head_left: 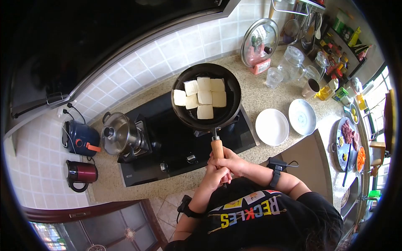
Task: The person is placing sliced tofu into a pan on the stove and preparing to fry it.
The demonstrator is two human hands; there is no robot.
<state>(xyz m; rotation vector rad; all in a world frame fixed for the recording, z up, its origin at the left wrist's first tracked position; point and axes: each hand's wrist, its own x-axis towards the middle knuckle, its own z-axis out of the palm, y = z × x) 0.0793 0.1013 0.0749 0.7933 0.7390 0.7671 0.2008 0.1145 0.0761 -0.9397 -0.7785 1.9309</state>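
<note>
White tofu blocks (204,97), seven of them, lie in one flat layer inside the dark pan (228,115), which sits on the right burner of the black stove (176,142). Both hands are closed around the wooden handle (217,147): the right hand (233,161) grips it higher, the left hand (215,177) just below, with the fingers wrapped tight on it. I judge the cooking is at an early stage. All the blocks are placed, but their upper sides look pale and I see no browning; their undersides are hidden. No spatula or other tool is in the hands. Two white plates (272,126) stand bare on the counter to the right of the stove, so nothing is served. On the left burner stands a pot (119,134) with its lid on, and a glass lid (259,42) leans on the tiled wall.
</note>
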